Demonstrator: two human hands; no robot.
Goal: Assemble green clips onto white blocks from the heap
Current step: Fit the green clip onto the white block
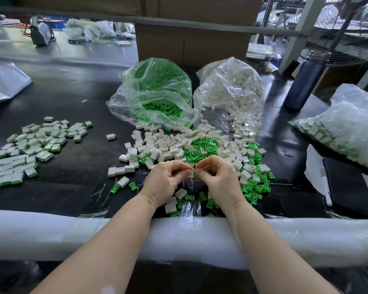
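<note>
Both hands, left hand and right hand, pinch one small rigid white plastic block by its edges; seemingly light, hard, easily dropped.

No text, label, brand, number or sign can be read anywhere: the bags, the cardboard boxes and the dark bottle at two o'clock show no legible marking.

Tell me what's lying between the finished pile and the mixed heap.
Head view: one lone assembled block on bare black table, between finished pile and mixed heap.
</note>
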